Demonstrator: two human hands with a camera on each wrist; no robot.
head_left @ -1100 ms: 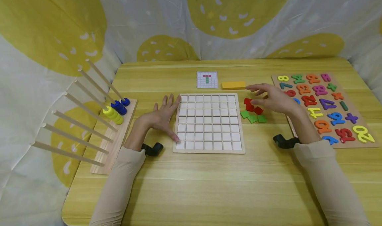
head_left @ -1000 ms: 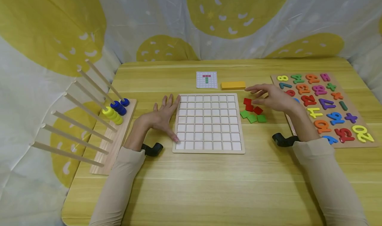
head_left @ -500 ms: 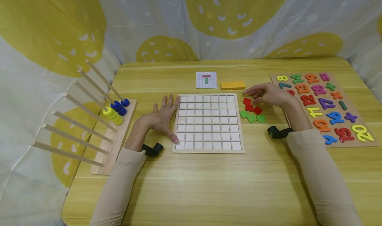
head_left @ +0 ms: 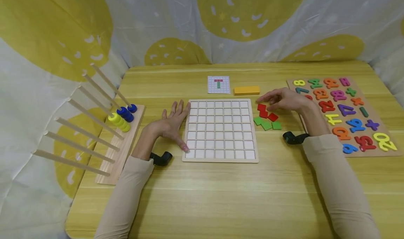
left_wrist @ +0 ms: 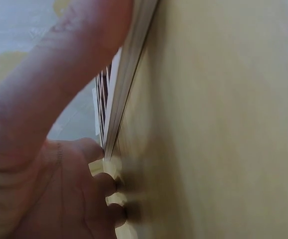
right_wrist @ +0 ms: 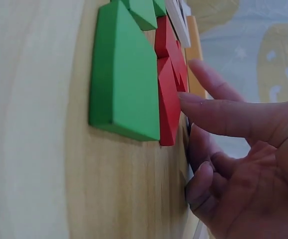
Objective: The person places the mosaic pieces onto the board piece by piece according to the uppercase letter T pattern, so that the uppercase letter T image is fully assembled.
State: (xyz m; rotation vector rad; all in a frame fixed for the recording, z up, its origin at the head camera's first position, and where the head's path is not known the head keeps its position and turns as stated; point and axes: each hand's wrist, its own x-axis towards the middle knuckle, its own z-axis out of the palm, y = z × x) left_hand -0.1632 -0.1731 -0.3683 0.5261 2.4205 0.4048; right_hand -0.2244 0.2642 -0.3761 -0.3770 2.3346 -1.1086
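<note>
A square wooden grid board point(head_left: 220, 160) with pale cells lies in the middle of the table. My left hand point(head_left: 172, 125) rests at its left edge, fingers spread, thumb on the lower left corner. To the board's right lie several small square tiles, red tiles point(head_left: 272, 117) above and green tiles point(head_left: 266, 125) below. My right hand point(head_left: 285, 99) hovers at the red tiles, index finger reaching past them and thumb apart. In the right wrist view the thumb point(right_wrist: 191, 97) is right at a red tile point(right_wrist: 169, 107), with nothing pinched between the fingers.
Behind the board lie a card point(head_left: 219, 84) printed with a red and green T and a yellow-orange block point(head_left: 247, 90). A peg rack point(head_left: 126, 144) with blue and yellow beads stands at left. A number board point(head_left: 383, 151) lies at right, partly under my right wrist.
My right hand has shifted slightly left, and its forearm has swung inward with it. My left hand, the board and the tiles stay put.
</note>
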